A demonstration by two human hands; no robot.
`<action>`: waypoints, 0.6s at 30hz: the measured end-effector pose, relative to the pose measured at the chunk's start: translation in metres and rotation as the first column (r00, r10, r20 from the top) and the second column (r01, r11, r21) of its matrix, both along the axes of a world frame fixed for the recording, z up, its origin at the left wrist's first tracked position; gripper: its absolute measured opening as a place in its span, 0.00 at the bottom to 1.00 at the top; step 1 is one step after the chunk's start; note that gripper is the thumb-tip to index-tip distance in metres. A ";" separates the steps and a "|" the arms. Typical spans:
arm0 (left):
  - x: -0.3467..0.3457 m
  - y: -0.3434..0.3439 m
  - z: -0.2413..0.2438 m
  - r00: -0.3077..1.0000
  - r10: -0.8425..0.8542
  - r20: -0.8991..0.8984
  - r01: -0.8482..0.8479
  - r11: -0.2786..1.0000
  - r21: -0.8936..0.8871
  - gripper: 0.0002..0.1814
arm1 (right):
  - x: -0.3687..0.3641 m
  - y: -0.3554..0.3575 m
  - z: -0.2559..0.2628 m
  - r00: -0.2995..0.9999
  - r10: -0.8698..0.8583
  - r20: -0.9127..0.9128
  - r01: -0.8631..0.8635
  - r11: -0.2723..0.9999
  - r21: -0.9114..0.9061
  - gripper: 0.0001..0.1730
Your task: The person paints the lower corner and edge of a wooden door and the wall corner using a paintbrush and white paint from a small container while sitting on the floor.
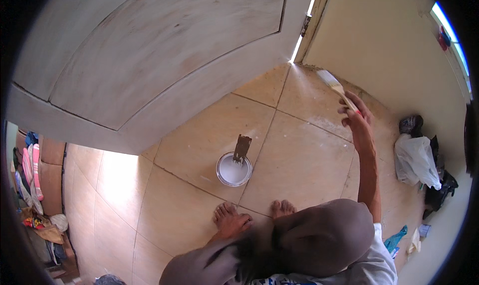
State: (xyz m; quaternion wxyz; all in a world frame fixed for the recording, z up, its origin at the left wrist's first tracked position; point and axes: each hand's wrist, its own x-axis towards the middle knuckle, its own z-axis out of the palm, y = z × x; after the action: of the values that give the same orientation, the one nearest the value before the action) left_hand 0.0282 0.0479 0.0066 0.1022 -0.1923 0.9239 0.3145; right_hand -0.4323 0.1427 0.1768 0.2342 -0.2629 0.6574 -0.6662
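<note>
My right hand (357,113) is raised at the right, holding a paintbrush (344,96) by its pale handle. White paint coats the bristles, which point up and left near the foot of the wall. An open can of white paint (231,169) stands on the tiled floor in front of my feet, with a flat brown piece (242,147) resting at its rim. At the upper left stands a door (179,53) with a curved panel, streaked with whitish paint over brown. My left hand is out of view.
A hinge (305,25) joins the door to its frame. Along the right wall lie a white plastic bag (417,159), a black bag (443,191) and a teal cloth (395,240). Clothes (33,169) lie on brown furniture at the far left. My bare feet (232,219) are near the can.
</note>
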 end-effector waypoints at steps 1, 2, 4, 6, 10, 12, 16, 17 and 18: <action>0.000 0.001 -0.007 1.000 0.025 0.014 -0.023 0.991 -0.129 0.13 | 0.005 0.012 0.007 0.999 -0.015 -0.050 0.016 1.000 0.026 0.39; 0.002 0.003 -0.017 0.998 0.054 -0.010 -0.055 0.985 -0.162 0.13 | 0.010 0.021 0.014 0.994 -0.056 -0.090 0.061 0.997 0.052 0.39; 0.015 0.004 -0.036 0.988 0.129 -0.087 -0.141 0.980 -0.143 0.12 | 0.027 0.027 0.018 0.980 -0.126 -0.154 0.139 0.987 0.078 0.39; 0.020 0.004 -0.043 0.967 0.170 -0.189 -0.183 0.982 -0.054 0.11 | 0.041 0.033 0.020 0.972 -0.136 -0.193 0.150 0.987 0.059 0.40; 0.008 0.002 -0.029 0.926 0.188 -0.327 -0.186 0.982 0.037 0.11 | 0.065 0.025 0.011 0.940 -0.211 -0.269 0.254 0.957 0.138 0.28; 0.005 -0.001 -0.033 0.920 0.196 -0.340 -0.183 0.981 0.070 0.12 | 0.077 0.017 0.007 0.880 -0.257 -0.399 0.357 0.913 0.198 0.18; 0.012 -0.005 -0.041 0.920 0.244 -0.308 -0.209 0.967 0.144 0.15 | 0.102 -0.008 0.010 0.896 -0.177 -0.408 0.285 0.933 0.221 0.16; 0.008 -0.006 -0.044 0.917 0.259 -0.304 -0.214 0.961 0.173 0.15 | 0.107 -0.013 0.014 0.904 -0.162 -0.395 0.264 0.939 0.218 0.16; 0.009 -0.007 -0.047 0.917 0.289 -0.275 -0.235 0.949 0.211 0.16 | 0.112 -0.017 0.014 0.916 -0.151 -0.372 0.242 0.947 0.211 0.16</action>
State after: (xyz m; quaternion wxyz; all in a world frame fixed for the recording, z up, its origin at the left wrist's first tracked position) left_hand 0.0376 0.0408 -0.0399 -0.0670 -0.2547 0.8634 0.4304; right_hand -0.3206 0.1256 0.1911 0.0761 -0.2777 0.7911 -0.5397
